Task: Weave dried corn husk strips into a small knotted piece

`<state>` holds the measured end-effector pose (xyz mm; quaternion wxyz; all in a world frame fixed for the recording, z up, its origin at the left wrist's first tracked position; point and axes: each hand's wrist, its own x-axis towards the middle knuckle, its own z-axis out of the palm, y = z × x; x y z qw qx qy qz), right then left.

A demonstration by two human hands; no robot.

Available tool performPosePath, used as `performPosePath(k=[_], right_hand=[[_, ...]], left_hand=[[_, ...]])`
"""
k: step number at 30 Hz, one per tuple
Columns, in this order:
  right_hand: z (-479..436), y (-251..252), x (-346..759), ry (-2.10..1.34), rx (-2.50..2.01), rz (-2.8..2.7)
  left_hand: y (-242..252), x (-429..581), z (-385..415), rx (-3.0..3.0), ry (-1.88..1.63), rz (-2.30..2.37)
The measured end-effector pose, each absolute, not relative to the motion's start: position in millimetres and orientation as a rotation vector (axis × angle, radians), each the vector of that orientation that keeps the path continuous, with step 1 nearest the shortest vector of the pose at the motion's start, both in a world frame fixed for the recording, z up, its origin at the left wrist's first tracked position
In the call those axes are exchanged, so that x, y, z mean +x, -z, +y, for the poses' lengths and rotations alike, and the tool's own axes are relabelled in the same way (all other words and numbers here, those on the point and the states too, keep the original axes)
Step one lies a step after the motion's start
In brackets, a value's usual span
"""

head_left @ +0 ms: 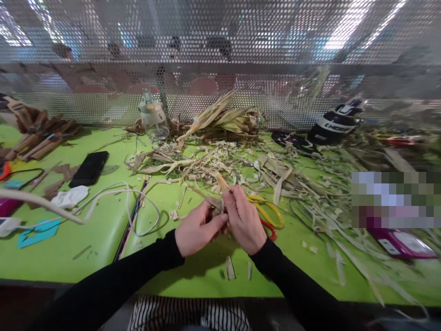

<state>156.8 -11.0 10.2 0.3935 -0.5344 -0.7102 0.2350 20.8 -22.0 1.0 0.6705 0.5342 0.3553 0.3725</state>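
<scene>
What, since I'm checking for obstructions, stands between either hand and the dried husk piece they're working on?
Nothing visible: the left hand and right hand both grip the dried husk piece. The yellow loop handle lies on the table beside the right hand, not between it and the piece.

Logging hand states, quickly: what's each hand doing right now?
Left hand: closed, holding dried plant strips.
Right hand: closed, pinching the same small bunch; exact fingertip contact is partly hidden.
</scene>
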Motion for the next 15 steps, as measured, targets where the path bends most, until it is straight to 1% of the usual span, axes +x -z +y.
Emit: performPosePath(k=[4, 7, 15], right_hand=[[-13.2, -14.4, 158.2, -0.465, -1.338, -1.808], [-14.2, -16.5, 160.4, -0.435, -1.328, -1.797], [-15.1, -11.9, 161.1, -0.597, -1.239, -1.785]], left_hand=[[5.4, 24.1, -23.5, 1.25, -0.939, 0.793], [5.1, 23.1, -23.9, 1.284, -0.962, 0.813], [-1.4, 15.4, -19.0, 1.263, -0.95, 0.877]])
